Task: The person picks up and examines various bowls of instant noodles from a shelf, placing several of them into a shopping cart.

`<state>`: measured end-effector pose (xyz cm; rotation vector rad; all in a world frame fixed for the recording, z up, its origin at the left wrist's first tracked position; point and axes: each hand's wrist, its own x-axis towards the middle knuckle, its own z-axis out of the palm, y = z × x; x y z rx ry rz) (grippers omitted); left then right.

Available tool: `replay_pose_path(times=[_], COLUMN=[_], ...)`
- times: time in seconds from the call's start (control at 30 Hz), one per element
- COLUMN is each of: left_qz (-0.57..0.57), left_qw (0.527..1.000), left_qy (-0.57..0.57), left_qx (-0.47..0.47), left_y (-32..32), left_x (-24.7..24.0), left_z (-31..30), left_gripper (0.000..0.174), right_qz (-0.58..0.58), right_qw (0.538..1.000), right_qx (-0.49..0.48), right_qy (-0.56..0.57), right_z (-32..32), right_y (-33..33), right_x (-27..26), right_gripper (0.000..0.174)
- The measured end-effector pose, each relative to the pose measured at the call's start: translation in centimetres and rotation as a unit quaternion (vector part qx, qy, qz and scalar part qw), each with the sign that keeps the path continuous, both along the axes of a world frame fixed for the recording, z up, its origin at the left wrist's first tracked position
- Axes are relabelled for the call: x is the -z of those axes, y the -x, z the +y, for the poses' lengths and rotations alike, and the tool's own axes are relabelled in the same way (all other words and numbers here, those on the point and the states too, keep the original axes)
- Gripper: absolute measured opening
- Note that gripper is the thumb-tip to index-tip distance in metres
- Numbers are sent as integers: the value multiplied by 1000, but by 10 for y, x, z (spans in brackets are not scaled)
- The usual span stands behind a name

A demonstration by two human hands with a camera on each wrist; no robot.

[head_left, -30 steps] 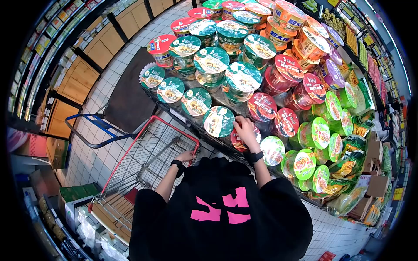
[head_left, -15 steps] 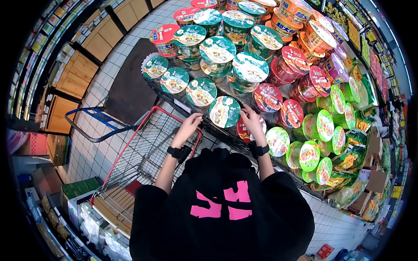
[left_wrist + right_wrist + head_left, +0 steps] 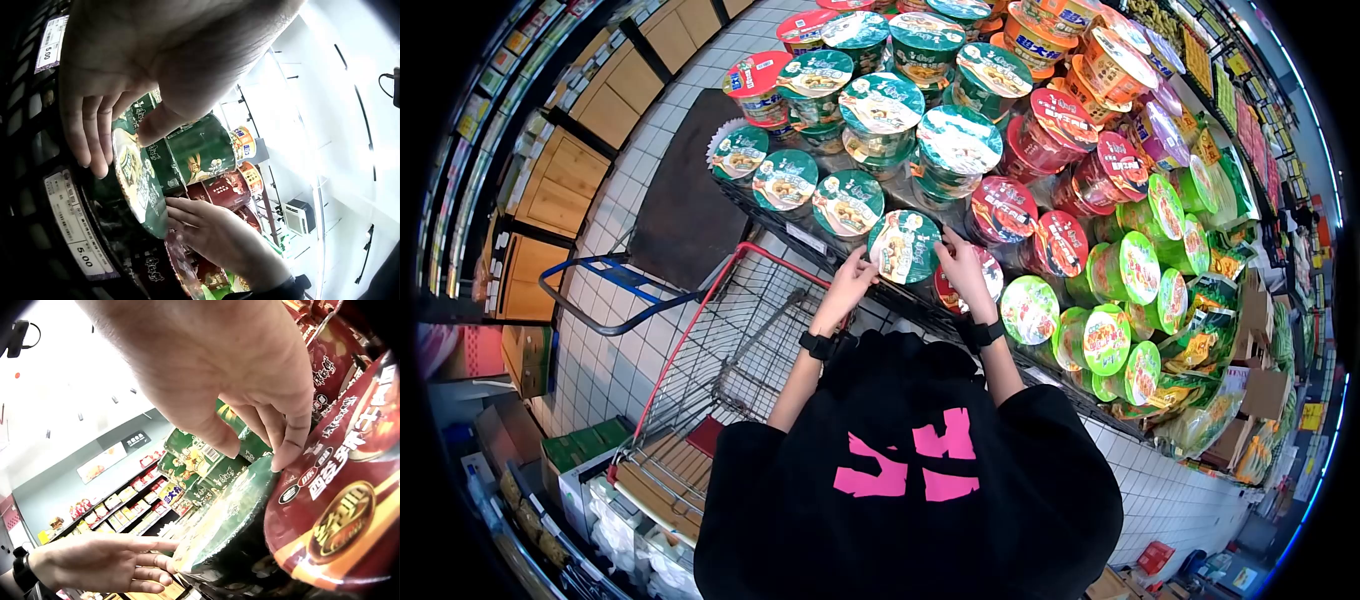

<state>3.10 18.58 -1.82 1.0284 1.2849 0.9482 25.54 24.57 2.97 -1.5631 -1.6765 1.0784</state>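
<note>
A green-lidded noodle cup stands at the front edge of the display. My left hand is at its left side; in the left wrist view that hand has its thumb over the lid and its fingers hanging past the rim. On the other side, my right hand touches the rim; its fingertips, in the right wrist view, dip between the green lid and a red cup. Neither hand plainly grips the cup, whose underside is hidden.
More green cups, red cups and bright green cups surround it in stacks. A wire shopping cart with a red rim stands at the left, before a dark flatbed trolley. Price labels line the black display edge.
My left hand has left the cart's rim and moved up to the green cup's left side. My right hand has stayed close to its right rim, with the fingers shifting slightly.
</note>
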Motion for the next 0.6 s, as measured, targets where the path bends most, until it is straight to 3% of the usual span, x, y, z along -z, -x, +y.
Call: replay_pose_path(times=[0.07, 0.23, 0.37, 0.6], left_qz=[-14, -30, -63, -29], left_qw=[1000, 999, 997, 997], left_qy=[0, -14, -38, -63], left_qx=[-7, -3, -19, -33], left_y=[-1, 2, 2, 6], left_x=[-5, -23, -36, -70], left_z=[0, -5, -10, -26], left_gripper=[49, 51, 54, 50], right_qz=[-10, 70, 66, 116], right_qw=[999, 994, 997, 992], right_qx=[-7, 8, 1, 0], right_qy=[50, -89, -29, -56], right_z=[-1, -4, -11, -22], right_y=[0, 0, 2, 9], right_x=[-5, 1, -30, -51], right_gripper=[44, 41, 40, 38])
